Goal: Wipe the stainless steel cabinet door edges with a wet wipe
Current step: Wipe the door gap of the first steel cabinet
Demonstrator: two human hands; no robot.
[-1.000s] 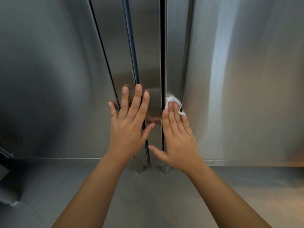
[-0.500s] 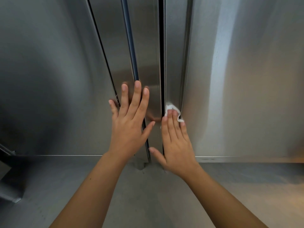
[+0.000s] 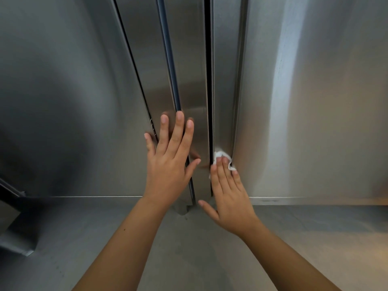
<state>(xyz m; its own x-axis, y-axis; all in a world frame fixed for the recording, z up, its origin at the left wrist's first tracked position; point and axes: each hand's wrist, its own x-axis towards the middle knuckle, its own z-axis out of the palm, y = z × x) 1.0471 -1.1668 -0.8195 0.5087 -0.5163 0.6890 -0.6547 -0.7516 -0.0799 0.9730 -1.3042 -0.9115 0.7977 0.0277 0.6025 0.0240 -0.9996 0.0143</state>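
No text, label, brand, number or sign can be read anywhere. The steel cabinet doors show only bare brushed metal with soft reflections, and the white wipe carries no print that can be made out.

Head camera looks forward and down — close on cabinet doors.
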